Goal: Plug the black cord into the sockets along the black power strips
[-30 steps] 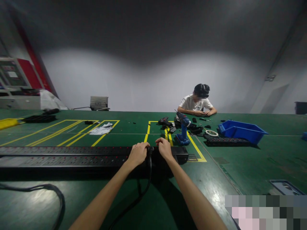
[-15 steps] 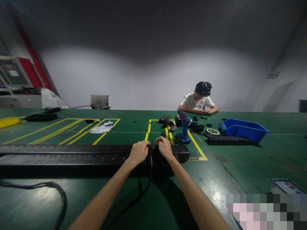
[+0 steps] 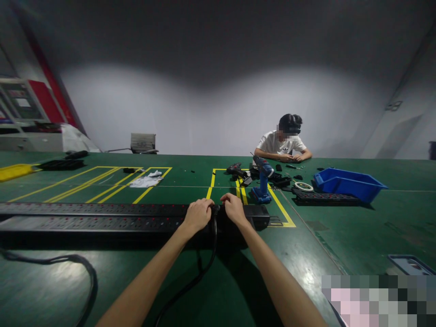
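Two long black power strips (image 3: 129,223) lie side by side across the table, with rows of sockets and small red marks. A thick black cable (image 3: 214,245) rises to a dark fitting (image 3: 215,210) near the right end of the nearer strip. My left hand (image 3: 198,214) rests on the strip just left of that fitting, fingers curled together at its edge. On the other side, my right hand (image 3: 233,209) is closed, thumb and forefinger bent towards the fitting. Whatever lies between the fingertips of either hand is too small or hidden to make out.
Beyond the strips stands a blue cordless drill (image 3: 262,179), with another drill (image 3: 236,170) lying among black parts. A blue bin (image 3: 350,184) and a short black socket strip (image 3: 327,198) are to the right. Across the table sits a person (image 3: 282,143). Another cable (image 3: 90,277) loops at near left.
The view has shifted very slightly. Both hands stay at the cable fitting in nearly the same pose; nothing has been visibly taken up or let go.
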### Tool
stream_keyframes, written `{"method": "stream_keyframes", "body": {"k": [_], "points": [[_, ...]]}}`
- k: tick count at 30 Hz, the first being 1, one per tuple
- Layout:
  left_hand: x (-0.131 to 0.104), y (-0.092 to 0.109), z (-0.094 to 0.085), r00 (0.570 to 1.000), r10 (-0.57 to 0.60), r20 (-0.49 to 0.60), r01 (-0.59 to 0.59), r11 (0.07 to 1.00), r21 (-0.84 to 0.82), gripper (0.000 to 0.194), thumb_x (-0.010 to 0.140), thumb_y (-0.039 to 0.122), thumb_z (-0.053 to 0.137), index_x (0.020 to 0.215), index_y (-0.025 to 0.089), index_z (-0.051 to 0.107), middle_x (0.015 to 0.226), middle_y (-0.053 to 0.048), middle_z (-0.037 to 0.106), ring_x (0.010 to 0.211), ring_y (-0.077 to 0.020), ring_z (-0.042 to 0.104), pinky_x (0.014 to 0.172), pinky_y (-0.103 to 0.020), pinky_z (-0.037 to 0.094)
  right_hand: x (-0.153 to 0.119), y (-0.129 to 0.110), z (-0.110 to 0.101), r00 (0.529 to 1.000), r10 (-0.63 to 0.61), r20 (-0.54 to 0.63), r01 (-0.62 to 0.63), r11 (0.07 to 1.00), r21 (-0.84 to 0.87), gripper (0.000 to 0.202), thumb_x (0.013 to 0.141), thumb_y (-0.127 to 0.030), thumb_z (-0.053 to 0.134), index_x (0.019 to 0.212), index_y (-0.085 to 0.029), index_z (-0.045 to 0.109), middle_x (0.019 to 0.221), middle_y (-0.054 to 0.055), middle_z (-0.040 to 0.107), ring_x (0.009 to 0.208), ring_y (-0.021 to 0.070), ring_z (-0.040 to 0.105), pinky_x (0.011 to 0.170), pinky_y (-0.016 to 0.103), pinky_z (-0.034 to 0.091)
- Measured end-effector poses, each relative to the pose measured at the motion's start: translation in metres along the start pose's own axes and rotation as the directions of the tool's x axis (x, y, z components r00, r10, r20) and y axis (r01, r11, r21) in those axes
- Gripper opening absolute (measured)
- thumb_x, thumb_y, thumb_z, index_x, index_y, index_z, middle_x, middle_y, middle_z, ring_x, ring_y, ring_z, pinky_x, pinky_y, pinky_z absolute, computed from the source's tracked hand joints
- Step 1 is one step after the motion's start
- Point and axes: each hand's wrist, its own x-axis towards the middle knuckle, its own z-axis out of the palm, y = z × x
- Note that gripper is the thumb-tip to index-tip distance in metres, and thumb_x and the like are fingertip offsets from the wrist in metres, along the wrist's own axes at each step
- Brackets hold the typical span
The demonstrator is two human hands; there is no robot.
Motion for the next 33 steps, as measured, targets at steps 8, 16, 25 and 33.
{"method": "stream_keyframes", "body": {"k": [8,16,25,33], "points": [[0.0,0.002,-0.004,0.999,-0.022,0.031,0.02,0.999,0.05,0.028,0.091,0.025,0.04,0.107,0.025,0.062,0.1,-0.004,0.067,0.094,-0.0199,0.059,0.085,-0.032,0.042,0.005,0.007,0.0,0.978,-0.079,0.191,0.068,0.996,0.061,0.037,0.07,-0.005,0.041,0.092,-0.021,0.066,0.091,0.001,0.067,0.087,0.0153,0.06,0.077,0.025,0.045],[0.0,0.002,-0.006,0.997,-0.052,0.058,0.048,0.997,0.068,0.029,0.09,0.026,0.04,0.107,0.024,0.062,0.098,-0.006,0.067,0.095,-0.0213,0.059,0.087,-0.034,0.041,-0.013,-0.01,-0.029,0.88,-0.29,0.375,0.276,0.957,0.09,0.056,0.067,-0.017,0.065,0.121,-0.024,0.054,0.111,0.003,0.063,0.104,0.0208,0.057,0.091,0.034,0.041],[0.001,0.0,-0.005,0.996,-0.054,0.066,0.052,0.998,0.022,0.03,0.09,0.025,0.04,0.109,0.026,0.062,0.099,-0.006,0.067,0.099,-0.0216,0.059,0.092,-0.035,0.04,-0.026,-0.026,-0.026,0.881,-0.299,0.367,0.389,0.898,-0.203,0.044,0.077,-0.028,0.066,0.12,-0.022,0.056,0.115,0.007,0.061,0.104,0.0219,0.052,0.089,0.034,0.035],[0.001,-0.001,-0.005,0.995,-0.054,0.079,0.053,0.998,0.017,0.029,0.091,0.026,0.04,0.108,0.026,0.063,0.099,-0.006,0.067,0.1,-0.0214,0.059,0.091,-0.035,0.041,-0.028,-0.028,-0.03,0.849,-0.337,0.406,0.472,0.829,-0.3,0.033,0.093,-0.029,0.046,0.123,-0.016,0.052,0.11,0.01,0.06,0.094,0.02,0.05,0.081,0.031,0.034]]}}
